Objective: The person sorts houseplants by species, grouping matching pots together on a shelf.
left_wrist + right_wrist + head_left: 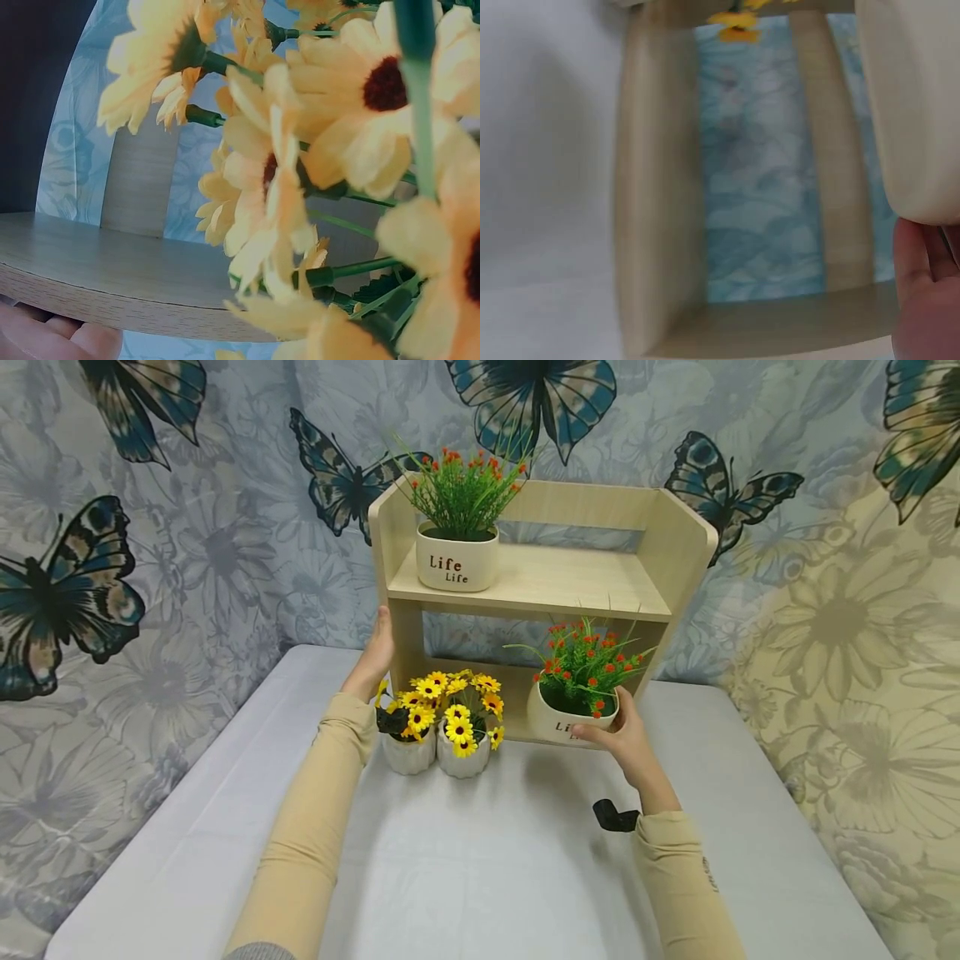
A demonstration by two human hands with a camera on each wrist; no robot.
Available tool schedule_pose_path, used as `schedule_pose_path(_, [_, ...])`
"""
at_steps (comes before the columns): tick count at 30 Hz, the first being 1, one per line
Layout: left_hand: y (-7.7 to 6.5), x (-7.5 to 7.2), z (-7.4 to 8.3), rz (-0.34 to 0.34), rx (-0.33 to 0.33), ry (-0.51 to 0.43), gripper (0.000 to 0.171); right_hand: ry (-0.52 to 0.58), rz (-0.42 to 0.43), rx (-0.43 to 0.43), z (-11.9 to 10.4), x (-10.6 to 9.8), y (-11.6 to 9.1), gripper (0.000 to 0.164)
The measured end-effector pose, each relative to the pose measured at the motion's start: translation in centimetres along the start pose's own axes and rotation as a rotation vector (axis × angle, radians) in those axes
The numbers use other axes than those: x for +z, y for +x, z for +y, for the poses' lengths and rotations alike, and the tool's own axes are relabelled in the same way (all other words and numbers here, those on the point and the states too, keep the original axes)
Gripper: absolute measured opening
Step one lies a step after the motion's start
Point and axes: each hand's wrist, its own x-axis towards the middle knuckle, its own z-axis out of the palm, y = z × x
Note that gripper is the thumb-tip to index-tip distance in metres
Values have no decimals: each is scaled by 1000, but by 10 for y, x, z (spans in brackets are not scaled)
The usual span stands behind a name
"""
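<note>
My right hand (628, 745) grips a white oval flowerpot (572, 717) with red artificial flowers, thumb on its lettered front. This pot is in front of the right part of the wooden shelf's (570, 572) lower level. In the right wrist view, the pot's pale side (922, 97) and my curled fingertips show. My left hand (372, 653) rests against the outside of the shelf's left panel; its fingers (64, 334) show beyond that panel's edge in the left wrist view. A matching flowerpot (459, 560) stands on the upper level, at the left.
Two small white pots with yellow flowers, a left one (409, 753) and a right one (463, 756), stand before the shelf's lower left. A white cloth covers the table (480, 868). Butterfly-patterned fabric (225, 543) hangs behind. Black wrist mounts sit near both hands.
</note>
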Motion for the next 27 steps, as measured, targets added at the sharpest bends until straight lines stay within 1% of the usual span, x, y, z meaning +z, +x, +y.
schedule_pose_path(3, [0, 0, -1, 3, 4, 0, 83, 39, -4, -57, -10, 1, 1, 62])
schedule_pose_path(5, [0, -1, -1, 8, 5, -2, 83, 60, -13, -90, -16, 2, 2, 60])
schedule_pose_path(9, [0, -1, -2, 14, -7, 0, 84, 86, -21, -123, -27, 4, 2, 62])
schedule_pose_path(15, [1, -1, -3, 22, -5, -5, 85, 140, -13, -148, -40, 6, 4, 62])
schedule_pose_path(19, [2, -1, -4, 21, -2, -14, 86, 166, 20, -153, -50, 5, 8, 61])
schedule_pose_path(22, [2, 0, -4, 19, -4, -14, 85, 189, 41, -158, -58, 5, 11, 64])
schedule_pose_path(27, [0, 0, -1, 5, -17, -16, 78, 200, 89, -204, -73, 2, 19, 61])
